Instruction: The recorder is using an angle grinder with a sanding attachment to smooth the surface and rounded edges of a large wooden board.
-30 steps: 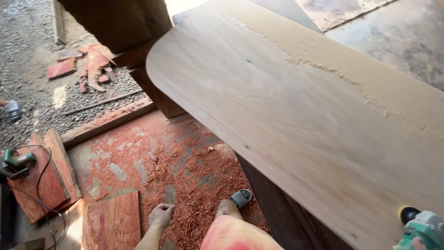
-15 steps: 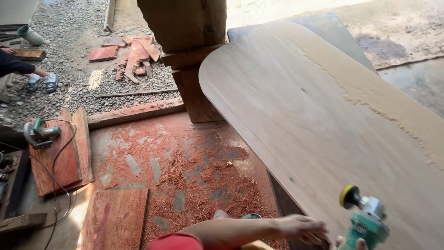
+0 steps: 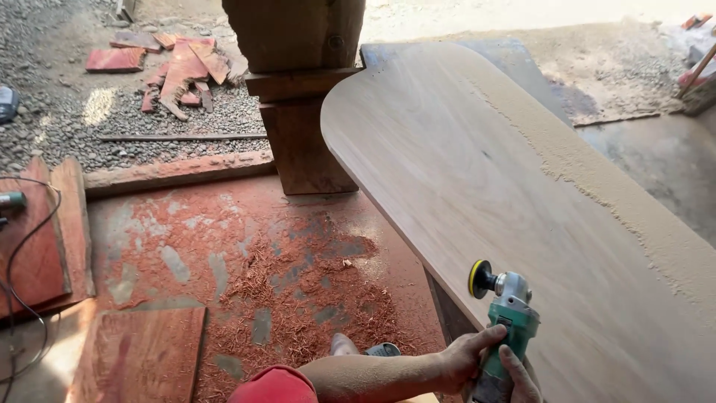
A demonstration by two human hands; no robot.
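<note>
A large pale wooden board [image 3: 477,172] with a rounded far end slants across the right of the view, a band of sawdust [image 3: 597,179] along its right side. Both my hands grip a green angle grinder [image 3: 507,321] with a yellow-backed sanding disc [image 3: 477,279], held just over the board's near left edge. My left hand [image 3: 464,360] wraps the grinder body from the left. My right hand [image 3: 518,377] holds it from below, partly cut off by the frame.
A thick dark wooden post [image 3: 298,89] stands behind the board. Red wood shavings [image 3: 298,298] cover the floor. Reddish planks [image 3: 142,354] lie at the left beside a black power cord [image 3: 22,246]. Offcuts [image 3: 179,71] rest on gravel. My sandalled foot [image 3: 365,348] shows below.
My left hand rose from my side to the board's edge and onto the grinder. The grinder moved left and up to the board's near edge.
</note>
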